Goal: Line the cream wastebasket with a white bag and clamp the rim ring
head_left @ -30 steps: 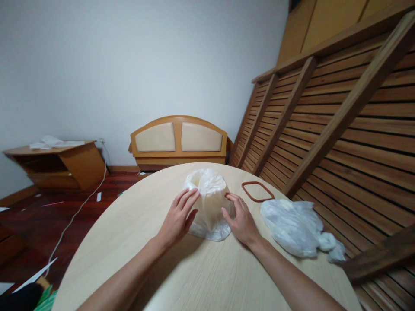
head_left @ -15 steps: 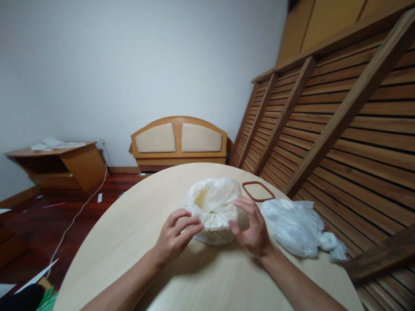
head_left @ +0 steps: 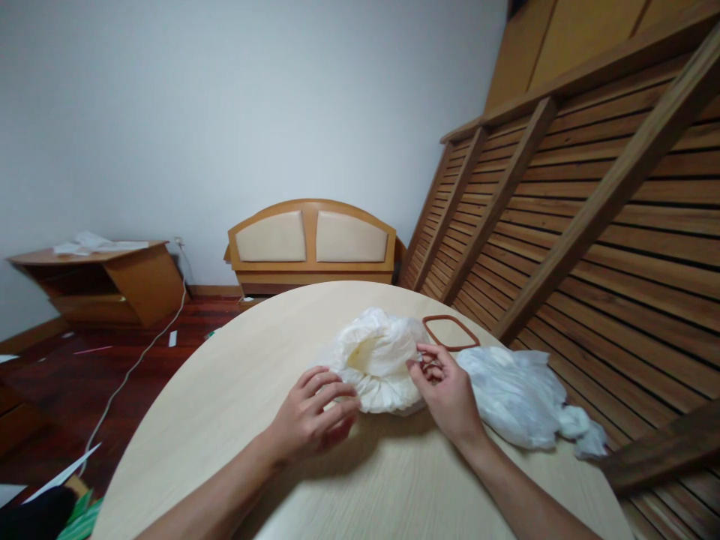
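A round container lined with a white plastic bag [head_left: 388, 375] sits on the pale round table [head_left: 225, 420]; the bag's folds gather over its rim and part of its yellowish inside shows. My left hand [head_left: 318, 412] is at the container's near left side, fingers curved and apart, holding nothing that shows. At the right side, my right hand [head_left: 444, 386] pinches the edge of the white bag between thumb and forefinger. Behind that hand lies a brown rounded-square ring [head_left: 451, 332].
A filled, knotted white plastic bag [head_left: 520, 397] lies at the table's right. Slatted wooden panels [head_left: 619, 262] lean along the right side. Beyond the table stands a padded headboard [head_left: 311, 240]. A low wooden cabinet [head_left: 140, 285] with papers is at the left.
The bag-lined container has shifted slightly right and its bag folds have changed shape. My right hand has closed on the bag's edge. My left hand has moved slightly lower and right.
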`<state>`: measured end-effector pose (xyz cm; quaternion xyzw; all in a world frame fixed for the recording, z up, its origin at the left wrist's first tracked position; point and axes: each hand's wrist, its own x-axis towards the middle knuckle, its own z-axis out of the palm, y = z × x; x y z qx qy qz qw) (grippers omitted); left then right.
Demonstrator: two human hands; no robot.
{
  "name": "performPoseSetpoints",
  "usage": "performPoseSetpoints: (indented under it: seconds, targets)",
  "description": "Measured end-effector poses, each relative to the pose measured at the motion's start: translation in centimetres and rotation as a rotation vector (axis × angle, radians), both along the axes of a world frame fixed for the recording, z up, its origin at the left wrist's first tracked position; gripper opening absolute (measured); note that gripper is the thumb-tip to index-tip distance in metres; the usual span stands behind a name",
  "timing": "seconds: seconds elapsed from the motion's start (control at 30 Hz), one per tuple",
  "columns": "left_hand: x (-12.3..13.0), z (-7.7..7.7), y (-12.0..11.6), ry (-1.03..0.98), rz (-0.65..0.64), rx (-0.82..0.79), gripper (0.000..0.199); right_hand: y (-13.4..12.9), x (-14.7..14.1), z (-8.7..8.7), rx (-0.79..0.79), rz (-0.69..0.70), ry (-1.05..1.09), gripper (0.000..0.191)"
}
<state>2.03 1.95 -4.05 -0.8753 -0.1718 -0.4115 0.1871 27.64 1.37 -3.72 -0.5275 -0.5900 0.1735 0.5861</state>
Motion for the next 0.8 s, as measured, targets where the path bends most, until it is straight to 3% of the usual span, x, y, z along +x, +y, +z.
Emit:
performPoseSetpoints:
  seconds: [0.23,0.5,0.67,0.73,0.8]
  targets:
    - [-0.1,-0.2,-0.1,-0.418,0.181,-0.208,0.035,-0.8,-0.5,-0.2,0.102,0.047,-0.255,0.015]
    - [-0.8,-0.1,0.2,-0.4,0.168,-0.344,0.012,-1.5,-1.2,0.0,0.281,0.137,-0.505,0.016]
    - [-1.0,-0.1,0.5,-0.386,0.142,-0.302,0.011,-1.5,0.4,0.8,0.326,0.19,-0.62,0.01]
    - [-1.0,-0.2,0.7,-0.376,0.123,-0.27,0.012,-1.1,1.3,1.2,0.316,0.107,-0.551,0.007]
    - [-1.0,-0.3,0.7,-0.374,0.111,-0.253,0.012,-0.3,2.3,1.3,0.271,-0.064,-0.408,0.014]
